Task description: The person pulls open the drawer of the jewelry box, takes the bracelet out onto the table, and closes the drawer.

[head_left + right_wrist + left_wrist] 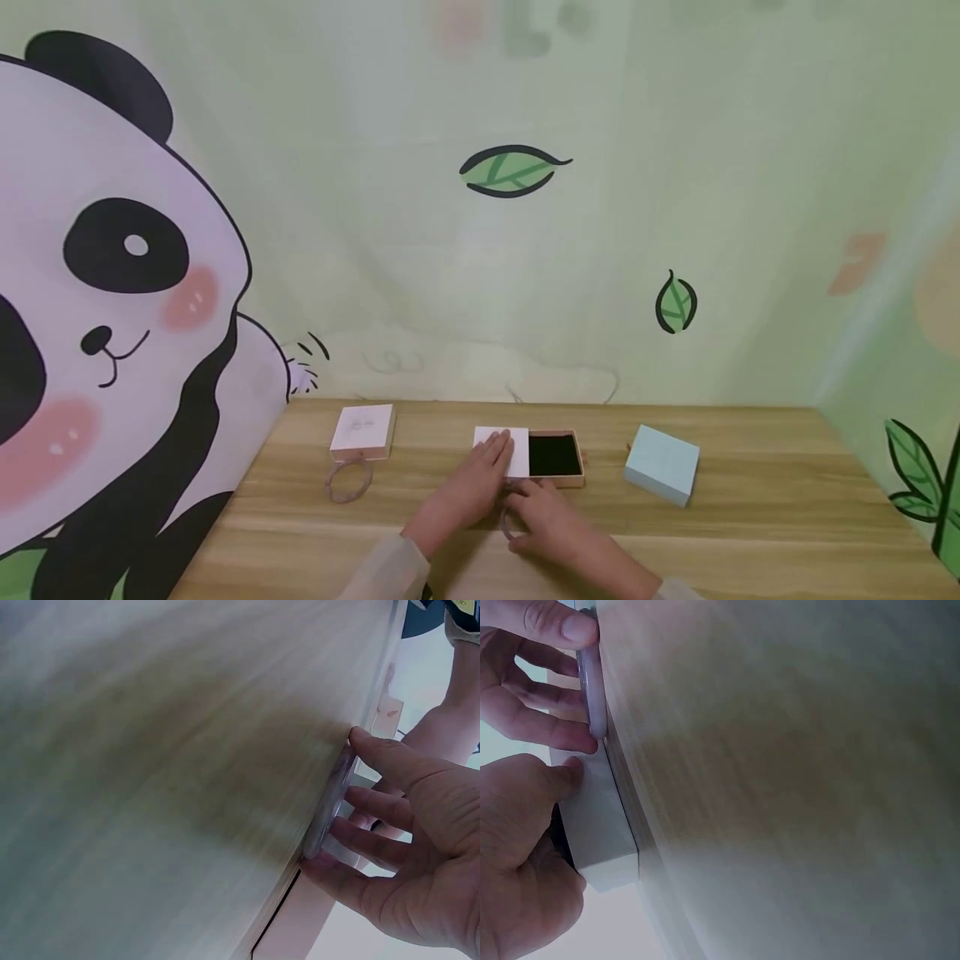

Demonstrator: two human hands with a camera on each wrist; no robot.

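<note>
Right hand (555, 523) pinches a bangle (328, 806), left hand (468, 492) grips a white sleeve (521, 454)

On my feed, the bangle is at the worktop (765, 500), just in front of the white sleeve. I see a black-lined drawer (555, 456) jutting from the sleeve's right end. Well left, a second bangle (341, 501) lies before a white-topped box (363, 425); a blue box (662, 462) sits right.

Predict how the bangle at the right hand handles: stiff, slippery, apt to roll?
Likely stiff: the bangle has an even, unsagging edge.
Possibly slippery, since its surface looks smooth and slightly glossy where the right hand spans it.
Unlikely to roll while lying flat on the table; a push would probably slide it.
</note>
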